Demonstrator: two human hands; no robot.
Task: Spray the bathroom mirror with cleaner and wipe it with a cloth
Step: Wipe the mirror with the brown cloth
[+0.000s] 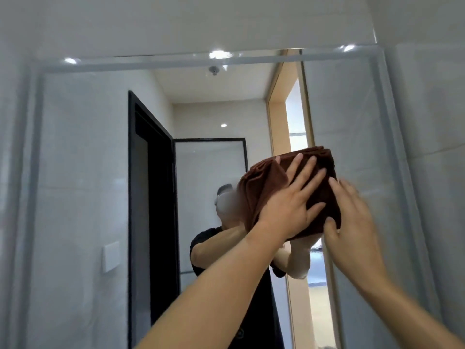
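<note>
A large wall mirror (88,172) with a pale bevelled border fills the view. A folded brown cloth (266,182) is pressed flat against the glass, right of centre. My left hand (292,197) lies spread on the cloth, fingers apart, palm pushing it onto the mirror. My right hand (352,217) touches the cloth's right and lower edge with its fingertips and is slightly blurred. No spray bottle is in view.
The mirror reflects a person in a dark shirt behind the cloth, a black-framed door (151,197), a white wall switch (110,255) and a wood-trimmed opening (279,127). White tiled wall (427,96) surrounds the mirror on the right and above.
</note>
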